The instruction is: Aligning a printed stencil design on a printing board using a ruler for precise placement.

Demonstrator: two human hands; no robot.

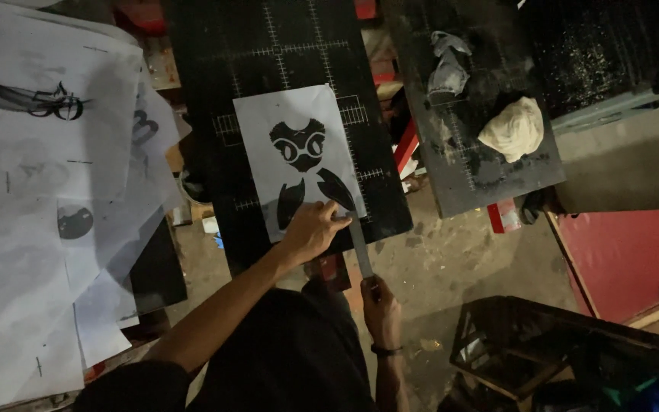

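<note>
One white stencil sheet (299, 156) with black cut-out shapes is laid on one black gridded cutting mat (284, 53). Its lower edge is pressed flat by the left hand (313, 229), grip spread. One knife (360, 248) is held in the right hand (381, 309), grip closed on its handle, the blade tip at the sheet's corner. Two crumpled rags (512, 130) are seen on a second dark surface (490, 179).

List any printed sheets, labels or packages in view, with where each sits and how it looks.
Stencil sheet: on the black mat, white, dark cartoon-like cutouts; left hand presses its lower edge, right hand holds a blade.
Paper pile: left, white sheets with dark drawings.
Red pack: under the right board's edge; details unclear.
</note>
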